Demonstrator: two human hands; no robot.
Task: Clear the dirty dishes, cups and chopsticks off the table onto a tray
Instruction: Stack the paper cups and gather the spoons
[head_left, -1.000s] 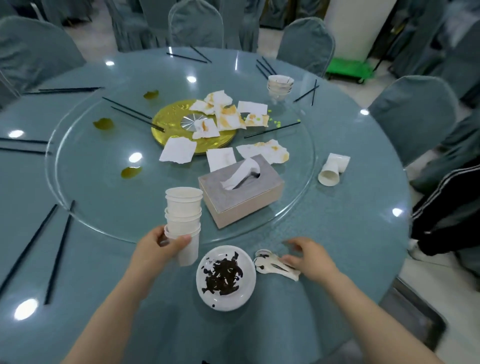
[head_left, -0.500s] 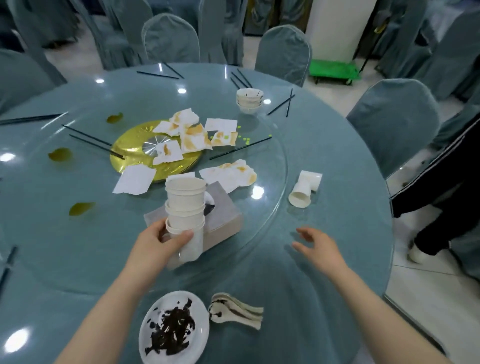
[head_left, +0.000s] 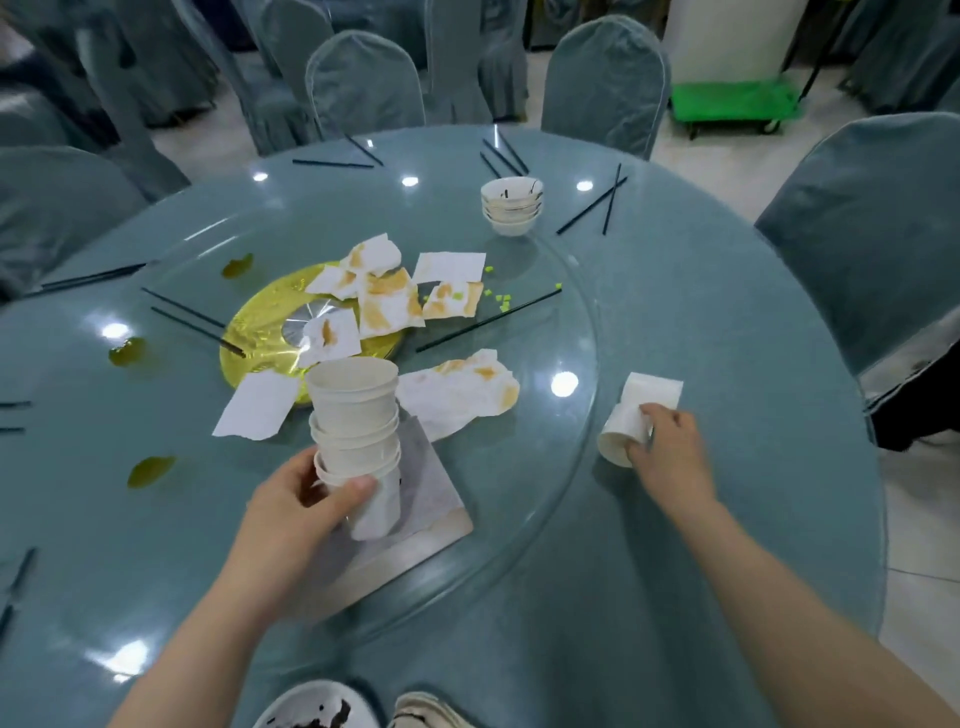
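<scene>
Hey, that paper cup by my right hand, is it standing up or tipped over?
Tipped over. The paper cup lies on its side on the table, open rim facing the camera, with the right hand touching it.

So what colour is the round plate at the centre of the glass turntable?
Shiny gold with a silver hub; the round plate shows in the head view, partly under stained napkins.
</scene>
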